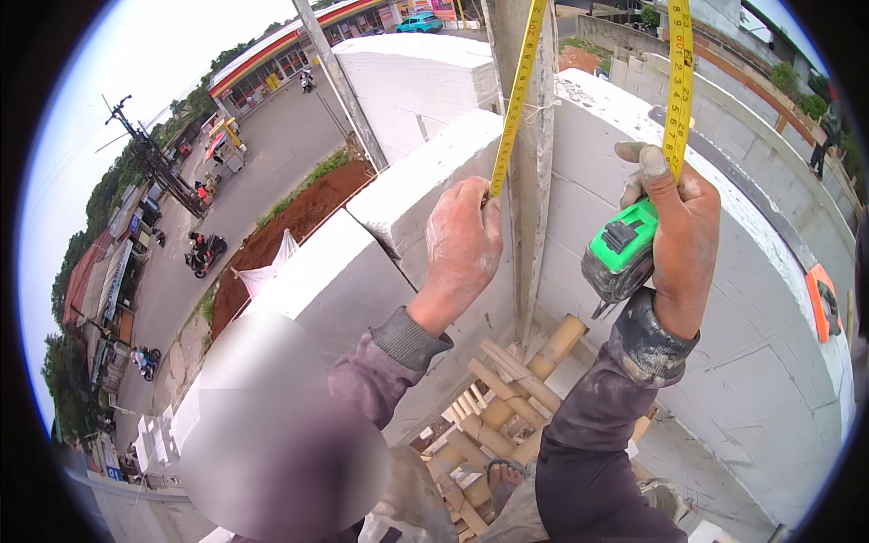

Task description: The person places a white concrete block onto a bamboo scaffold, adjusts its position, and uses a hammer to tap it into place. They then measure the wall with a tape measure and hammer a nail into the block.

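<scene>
My left hand (463, 240) is closed, fingers pinching the end of a yellow measuring-tape blade (517, 95) against an upright grey post (534, 181). Dust covers the knuckles. From there the blade rises past the top of the picture. Another stretch of it comes down into my right hand (683, 213), which is wrapped round the green and black tape measure (631, 240). The thumb presses on the blade just above the case. Where the two stretches join is out of view. White block walls (407, 181) meet on both sides of the post.
Bamboo poles (516, 389) form scaffolding below, with a sandalled foot (504, 475) among them. An orange and black tool (824, 303) rests at the right wall's edge. Left lies a street (272, 154) with motorbikes. A person (828, 136) stands far right. A blurred patch hides the lower left.
</scene>
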`<state>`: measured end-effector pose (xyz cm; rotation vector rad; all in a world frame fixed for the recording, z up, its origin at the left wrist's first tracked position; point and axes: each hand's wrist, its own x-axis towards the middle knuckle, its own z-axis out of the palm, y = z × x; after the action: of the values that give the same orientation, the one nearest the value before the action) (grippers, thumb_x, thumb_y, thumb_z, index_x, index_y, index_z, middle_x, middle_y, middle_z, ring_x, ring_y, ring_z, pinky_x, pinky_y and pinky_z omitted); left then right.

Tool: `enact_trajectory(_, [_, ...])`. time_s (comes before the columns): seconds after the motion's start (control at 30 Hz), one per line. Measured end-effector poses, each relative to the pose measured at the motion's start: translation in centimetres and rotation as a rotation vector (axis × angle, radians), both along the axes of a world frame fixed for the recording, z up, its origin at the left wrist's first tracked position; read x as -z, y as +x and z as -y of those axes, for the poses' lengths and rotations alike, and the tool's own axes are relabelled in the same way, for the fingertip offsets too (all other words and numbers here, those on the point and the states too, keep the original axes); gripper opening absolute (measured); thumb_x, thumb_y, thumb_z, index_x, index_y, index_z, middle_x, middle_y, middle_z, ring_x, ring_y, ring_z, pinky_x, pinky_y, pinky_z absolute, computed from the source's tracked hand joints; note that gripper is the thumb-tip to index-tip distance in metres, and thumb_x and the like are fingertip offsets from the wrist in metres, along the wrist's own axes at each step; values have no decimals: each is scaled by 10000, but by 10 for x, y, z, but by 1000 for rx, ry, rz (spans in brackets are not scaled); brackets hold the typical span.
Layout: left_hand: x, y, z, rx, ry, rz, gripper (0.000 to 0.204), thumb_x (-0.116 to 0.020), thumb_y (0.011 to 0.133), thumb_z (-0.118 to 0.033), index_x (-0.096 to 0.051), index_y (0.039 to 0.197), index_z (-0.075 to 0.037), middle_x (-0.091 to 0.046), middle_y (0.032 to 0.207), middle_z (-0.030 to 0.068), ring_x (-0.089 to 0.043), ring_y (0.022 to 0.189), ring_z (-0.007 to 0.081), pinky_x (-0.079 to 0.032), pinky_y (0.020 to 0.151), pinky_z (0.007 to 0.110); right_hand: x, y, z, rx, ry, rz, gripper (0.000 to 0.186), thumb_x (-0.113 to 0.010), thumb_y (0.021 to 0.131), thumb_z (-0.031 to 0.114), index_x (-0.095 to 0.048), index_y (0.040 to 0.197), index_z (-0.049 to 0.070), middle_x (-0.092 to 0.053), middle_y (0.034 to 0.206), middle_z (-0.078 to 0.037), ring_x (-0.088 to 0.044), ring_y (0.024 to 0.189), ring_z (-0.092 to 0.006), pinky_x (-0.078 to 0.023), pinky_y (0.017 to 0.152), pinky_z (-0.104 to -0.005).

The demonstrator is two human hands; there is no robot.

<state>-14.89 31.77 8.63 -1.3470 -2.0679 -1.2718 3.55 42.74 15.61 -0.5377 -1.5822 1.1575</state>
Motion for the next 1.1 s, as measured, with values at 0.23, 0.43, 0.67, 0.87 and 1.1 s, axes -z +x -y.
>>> enact_trajectory(0.23, [-28, 14, 214, -109, -408, 428, 139, -615, 857, -4, -627, 995, -18, -589, 932, 172, -595, 911, 397, -475, 761, 465, -37, 72, 18, -329, -242, 824, 346, -756, 806, 147, -701, 1117, 6, -564, 686, -19, -530, 632, -82, -437, 584, -263])
enact_trajectory(0.43, [-81, 40, 317, 354, -942, 502, 139, -628, 876, -95, -669, 1009, -97, -610, 945, 140, -608, 934, 380, -494, 791, 482, -15, 163, 100, -964, -124, 1568, 646, -806, 762, 404, -650, 1248, 8, -662, 1194, -245, -638, 1127, -344, -497, 969, -397])
enact_trajectory(0.67, [-191, 131, 279, 421, -726, 665, 460, -636, 929, -201, -532, 1369, -116, -611, 1088, 171, -611, 1041, 363, -490, 885, 447, -79, 121, 159, -1260, -294, 1318, 635, -742, 842, 387, -587, 1344, 31, -669, 1196, -231, -644, 1117, -336, -489, 963, -391])
enact_trajectory(0.87, [-221, 165, 224, 244, -241, 1932, 577, -531, 1027, -344, -351, 1526, -117, -566, 1367, 128, -594, 1188, 292, -481, 993, 495, -104, 71, 162, -792, -556, 885, 473, -670, 913, 310, -633, 1231, -37, -691, 1135, -226, -671, 1050, -360, -507, 920, -420])
enact_trajectory(1.1, [-185, 166, 187, 404, 37, 2488, 507, -476, 1024, -395, -454, 1440, -105, -591, 1355, 114, -601, 1212, 289, -504, 976, 596, -79, 71, 158, -263, -351, 851, 563, -653, 889, 261, -538, 1270, -137, -624, 1198, -325, -633, 1122, -389, -494, 944, -431])
